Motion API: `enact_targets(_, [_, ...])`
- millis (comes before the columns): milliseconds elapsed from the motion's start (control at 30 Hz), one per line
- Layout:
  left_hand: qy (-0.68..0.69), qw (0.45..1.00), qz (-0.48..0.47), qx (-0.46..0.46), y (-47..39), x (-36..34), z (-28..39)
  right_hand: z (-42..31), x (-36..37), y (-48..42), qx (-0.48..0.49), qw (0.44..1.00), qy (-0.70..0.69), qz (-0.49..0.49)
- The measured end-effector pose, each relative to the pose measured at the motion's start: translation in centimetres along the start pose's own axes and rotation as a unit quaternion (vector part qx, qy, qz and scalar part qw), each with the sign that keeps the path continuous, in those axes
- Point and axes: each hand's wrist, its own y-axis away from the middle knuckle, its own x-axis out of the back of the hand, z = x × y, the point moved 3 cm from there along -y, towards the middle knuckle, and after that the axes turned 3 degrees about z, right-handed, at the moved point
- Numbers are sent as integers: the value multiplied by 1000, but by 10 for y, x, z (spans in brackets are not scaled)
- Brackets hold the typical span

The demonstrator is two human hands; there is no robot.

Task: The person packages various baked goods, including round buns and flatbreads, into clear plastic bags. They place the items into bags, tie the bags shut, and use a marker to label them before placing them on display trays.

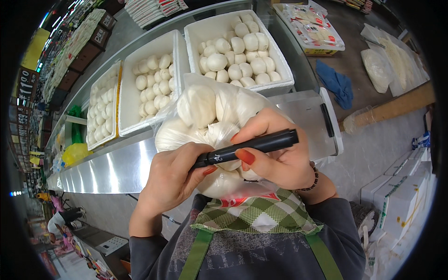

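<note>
Both of my hands grip a black marker pen [245,147], held slantwise in front of me. My left hand [178,171] pinches its lower left end. My right hand [276,154] has thumb and fingers around the barrel toward the upper right end. Right behind the marker is a clear plastic bag [210,136] full of white steamed buns, its film gathered near the middle. My hands partly cover the bag, and whether they also hold its film I cannot tell.
Foam boxes of buns stand behind the bag: a right one [290,78], a middle one [150,45] and a left one [87,119]. A steel counter edge [105,178] runs below them. At right are a blue cloth [336,84], a tray of packets [311,26] and stacked white cartons [395,192].
</note>
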Motion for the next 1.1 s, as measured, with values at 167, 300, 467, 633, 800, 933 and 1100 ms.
enact_targets(167, [-160, 985, 4, -66, -11, -4, 4, 21, -13, -1, -8, 990, -99, 95])
enact_targets(300, [-325, 934, 23, -149, -22, -17, 10, 42, -10, 0, -53, 972, -157, 168])
enact_targets(467, [-467, 849, 23, -245, -34, -30, 26, 48, -3, 14, -169, 895, -343, 228])
enact_targets(633, [-108, 983, -134, -60, -76, 20, 37, 33, 51, 29, -103, 927, -245, 263])
enact_targets(800, [54, 975, -136, 170, -115, 95, 31, 71, 172, 77, 26, 913, 172, 368])
enact_targets(933, [22, 982, -30, 185, -176, 156, -3, 117, 193, 118, 11, 809, 454, 372])
enact_targets(1100, [-58, 978, 105, 170, -270, 235, -42, 144, 198, 131, -6, 693, 617, 374])
